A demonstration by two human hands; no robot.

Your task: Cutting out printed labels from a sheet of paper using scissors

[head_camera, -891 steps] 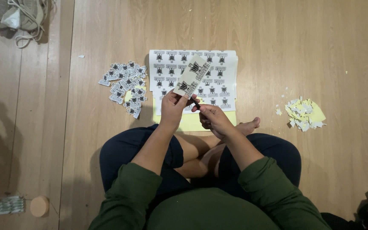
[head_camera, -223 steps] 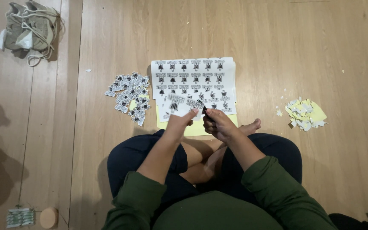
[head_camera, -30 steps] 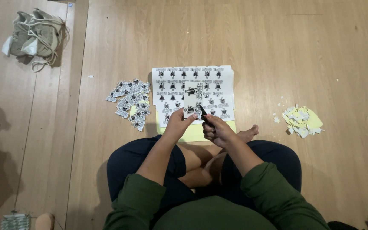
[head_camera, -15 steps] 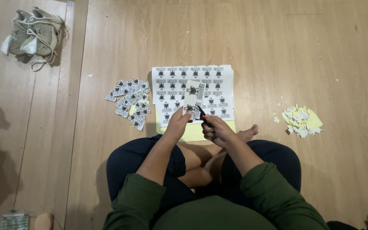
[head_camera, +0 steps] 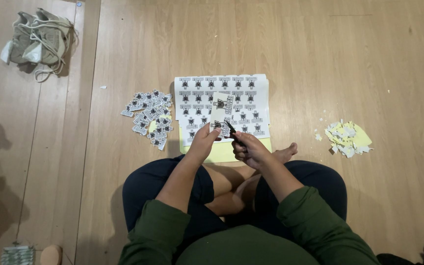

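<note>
This looks like a room in a home. The person sits cross-legged and barefoot on a light wooden plank floor, working straight on the boards. A pair of worn beige lace-up shoes lies loose near the floor's far left corner, and a small pile of pale yellow paper scraps lies towards its right edge.

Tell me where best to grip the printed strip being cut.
Probably pinch the printed strip at its lower left edge, coming from the left, as the left hand does: it stands upright and free there, while the scissors in the right hand work its right side.
</note>
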